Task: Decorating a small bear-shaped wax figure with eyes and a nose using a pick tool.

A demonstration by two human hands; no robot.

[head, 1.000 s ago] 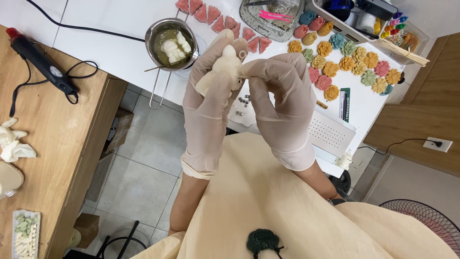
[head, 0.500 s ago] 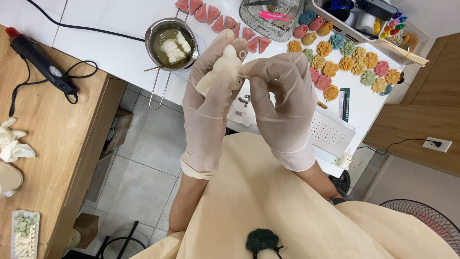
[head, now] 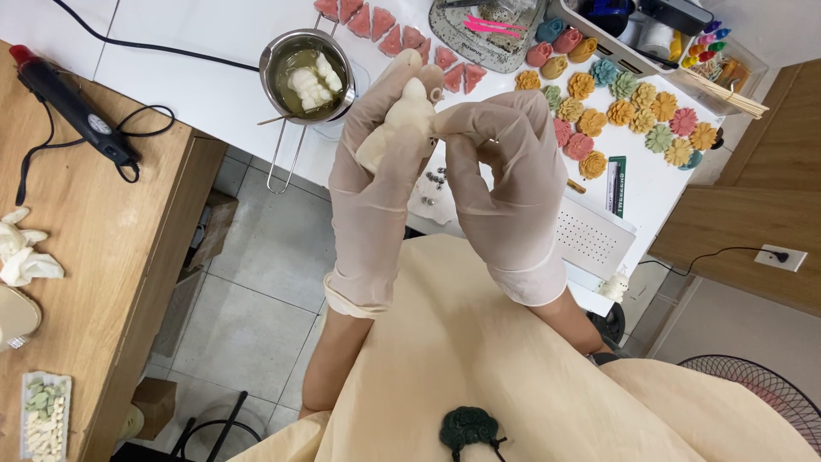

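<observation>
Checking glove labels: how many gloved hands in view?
2. The left hand holds a pale figure at centre frame; the right hand, beside it, pinches the figure's upper part. No others are visible.

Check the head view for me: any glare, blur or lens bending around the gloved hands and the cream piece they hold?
Head view: even, soft light; left hand, right hand and the cream figure are sharp, without motion blur; mild glare on the metal pot; wide-angle bending slants the white table toward the edges.

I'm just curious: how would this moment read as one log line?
left hand: holds cream figure | right hand: pinches its top | behind: metal pot, coloured flower pieces
</observation>
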